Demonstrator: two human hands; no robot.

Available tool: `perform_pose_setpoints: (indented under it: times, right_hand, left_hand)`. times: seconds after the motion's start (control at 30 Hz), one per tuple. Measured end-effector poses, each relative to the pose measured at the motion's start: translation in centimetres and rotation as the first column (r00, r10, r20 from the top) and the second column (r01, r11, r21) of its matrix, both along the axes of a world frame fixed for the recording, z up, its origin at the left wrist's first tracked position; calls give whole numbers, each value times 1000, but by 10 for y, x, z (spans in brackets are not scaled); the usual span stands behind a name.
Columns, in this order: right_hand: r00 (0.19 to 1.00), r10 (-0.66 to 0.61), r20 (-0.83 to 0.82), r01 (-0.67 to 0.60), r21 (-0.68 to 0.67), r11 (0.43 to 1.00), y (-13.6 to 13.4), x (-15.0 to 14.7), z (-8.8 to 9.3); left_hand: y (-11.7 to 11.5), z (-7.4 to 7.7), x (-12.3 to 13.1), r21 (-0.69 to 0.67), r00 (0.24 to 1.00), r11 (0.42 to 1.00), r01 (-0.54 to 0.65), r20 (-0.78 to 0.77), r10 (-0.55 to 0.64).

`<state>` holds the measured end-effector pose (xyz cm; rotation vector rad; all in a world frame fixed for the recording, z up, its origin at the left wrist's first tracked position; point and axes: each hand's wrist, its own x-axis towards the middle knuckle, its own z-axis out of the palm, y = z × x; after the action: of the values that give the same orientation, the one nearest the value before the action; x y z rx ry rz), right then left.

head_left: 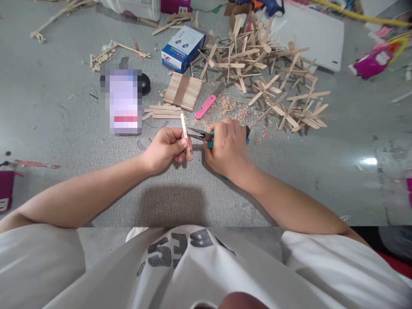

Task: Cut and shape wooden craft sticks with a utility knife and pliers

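My left hand [172, 148] pinches a wooden craft stick [184, 128] between thumb and fingers, holding it nearly upright above the table. Wrapped round the teal handles of needle-nose pliers [201, 134] is my right hand [228, 143]. The plier jaws are parted and point left, their tips close beside the stick; whether they touch it I cannot tell. Just beyond my hands lie a pink folding knife [206, 106], wood shavings [227, 105], a neat stack of craft sticks [183, 91] and several loose sticks [165, 112].
A large pile of crossed craft sticks [267, 64] spreads over the back right. Behind the stack stands a blue and white box [183, 48]. A blurred-out phone-like object [124, 103] is at left, beside a round black object [145, 84]. A white board [317, 38] lies behind the pile.
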<state>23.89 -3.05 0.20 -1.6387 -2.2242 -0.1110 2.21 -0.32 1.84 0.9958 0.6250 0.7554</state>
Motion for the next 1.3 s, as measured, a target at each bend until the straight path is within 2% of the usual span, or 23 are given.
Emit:
perform_pose_setpoints:
  times: [0.1, 0.23, 0.47, 0.63, 0.7, 0.83, 0.93, 1.0, 1.13, 1.3]
  right_hand:
    - [991, 104, -89, -112, -90, 990, 1, 2, -1]
    - [959, 208, -193, -228, -89, 970, 6, 7, -2]
    - [961, 229, -157, -242, -67, 968, 5, 8, -2]
    - [965, 225, -137, -237, -74, 969, 5, 9, -1]
    - [962, 222, -158, -242, -125, 962, 6, 11, 1]
    - [954, 246, -173, -283, -244, 928, 9, 14, 8]
    - [944, 258, -207, -311, -287, 906, 10, 15, 10]
    - [935, 238, -265, -307, -264, 914, 10, 14, 10]
    - [909, 171, -381, -231, -119, 966, 10, 9, 7]
    - [917, 155, -367, -173, -17, 985, 11, 7, 3]
  left_hand:
    - [2, 2, -1, 71, 999, 997, 21, -43, -18]
    - [6, 3, -3, 128, 995, 990, 52, -93, -41]
    - [4, 3, -2, 171, 994, 985, -10, -108, 29]
    - [5, 3, -2, 285, 989, 958, -39, -124, 77]
    - [9, 1, -3, 350, 984, 934, -76, -125, 127]
    - [20, -3, -5, 418, 956, 865, -277, 26, 293]
    - [24, -6, -5, 463, 950, 833, -303, 83, 300]
    - [24, -8, -4, 473, 950, 826, -308, 100, 297]
    - [22, -10, -1, 403, 920, 827, -392, 162, 357]
    - [20, -9, -1, 421, 927, 827, -372, 126, 353]
